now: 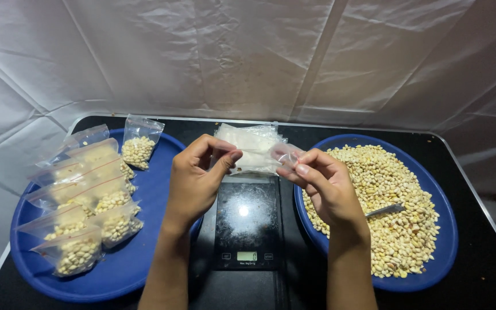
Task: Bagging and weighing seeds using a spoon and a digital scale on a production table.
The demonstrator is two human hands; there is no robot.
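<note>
Both hands (199,172) (322,183) pinch empty bag (285,154) above scale (247,224), between trays.

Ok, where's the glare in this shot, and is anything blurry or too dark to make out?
Head view: a bright light spot glares off the glossy top of the black scale; the table around it falls dark; the left hand and right hand are sharp and evenly lit, holding a clear bag that partly washes out against the pale bags behind; straight table edges bow slightly, a wide-lens effect.
</note>
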